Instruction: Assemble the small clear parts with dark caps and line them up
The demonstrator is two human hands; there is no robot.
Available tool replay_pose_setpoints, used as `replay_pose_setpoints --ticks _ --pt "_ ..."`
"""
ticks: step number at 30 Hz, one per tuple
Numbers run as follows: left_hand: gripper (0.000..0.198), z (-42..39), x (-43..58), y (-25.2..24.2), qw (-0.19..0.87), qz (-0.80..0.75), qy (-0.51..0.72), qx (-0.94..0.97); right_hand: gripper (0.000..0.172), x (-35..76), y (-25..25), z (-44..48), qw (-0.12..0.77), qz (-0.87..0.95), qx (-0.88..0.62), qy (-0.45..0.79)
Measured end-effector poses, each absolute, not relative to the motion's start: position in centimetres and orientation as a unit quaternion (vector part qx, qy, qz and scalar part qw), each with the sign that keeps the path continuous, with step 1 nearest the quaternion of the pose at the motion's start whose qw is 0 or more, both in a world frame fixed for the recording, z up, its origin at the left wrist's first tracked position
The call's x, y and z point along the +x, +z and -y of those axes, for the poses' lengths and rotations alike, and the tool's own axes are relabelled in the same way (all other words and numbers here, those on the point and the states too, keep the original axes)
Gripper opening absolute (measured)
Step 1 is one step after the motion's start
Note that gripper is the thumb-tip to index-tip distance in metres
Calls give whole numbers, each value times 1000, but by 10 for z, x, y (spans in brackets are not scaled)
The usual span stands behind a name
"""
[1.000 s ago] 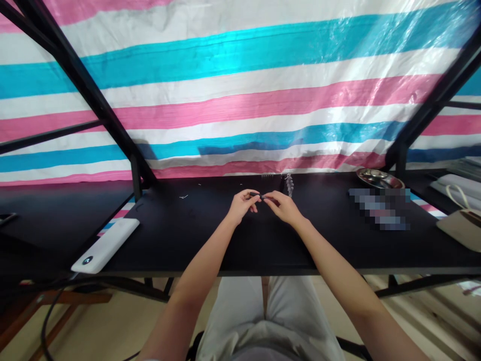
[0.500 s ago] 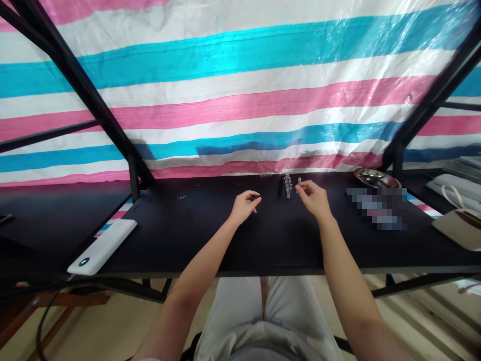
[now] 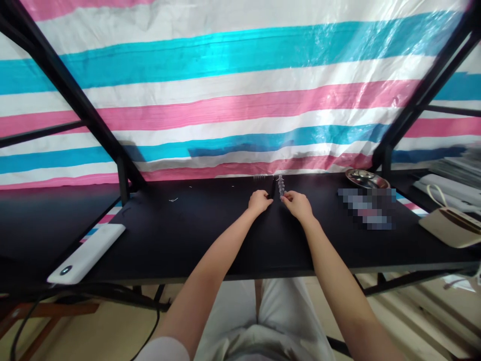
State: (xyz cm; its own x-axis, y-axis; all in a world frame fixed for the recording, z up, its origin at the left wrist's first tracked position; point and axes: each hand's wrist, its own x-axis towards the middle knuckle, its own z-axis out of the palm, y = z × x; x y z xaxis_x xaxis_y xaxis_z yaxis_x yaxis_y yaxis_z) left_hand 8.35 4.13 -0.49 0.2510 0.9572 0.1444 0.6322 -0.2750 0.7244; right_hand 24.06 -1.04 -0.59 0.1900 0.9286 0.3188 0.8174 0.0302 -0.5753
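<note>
A strand of small grey bead-like pieces (image 3: 281, 185) lies on the black tabletop, running away from me toward the striped sheet. My right hand (image 3: 299, 205) is closed in a pinch at the strand's near end, on a small grey bead-like piece mostly hidden by the fingertips. Just left of the strand, my left hand (image 3: 259, 202) is closed with a small dark object at its fingertips, too small to make out. A thin black stick (image 3: 274, 185) lies between the strand and my left hand, its near end close to those fingers.
Small comb-like clear pieces (image 3: 259, 177) lie at the table's back edge. White scraps (image 3: 173, 200) are on the left, near a white power strip-like device (image 3: 86, 254). To the right stand a shiny metal dish (image 3: 367, 179), a blurred-out item (image 3: 366, 210) and a beige pouch (image 3: 451, 228).
My right hand has moved from beside the strand down to its near end with the grey piece. My left hand has come right, close to the strand. The view has shifted slightly.
</note>
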Motion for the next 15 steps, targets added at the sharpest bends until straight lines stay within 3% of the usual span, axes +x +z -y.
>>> replay_pose_setpoints --ticks 15 --pt "12 -47 93 -12 248 -575 275 729 22 240 -20 3 255 628 -732 69"
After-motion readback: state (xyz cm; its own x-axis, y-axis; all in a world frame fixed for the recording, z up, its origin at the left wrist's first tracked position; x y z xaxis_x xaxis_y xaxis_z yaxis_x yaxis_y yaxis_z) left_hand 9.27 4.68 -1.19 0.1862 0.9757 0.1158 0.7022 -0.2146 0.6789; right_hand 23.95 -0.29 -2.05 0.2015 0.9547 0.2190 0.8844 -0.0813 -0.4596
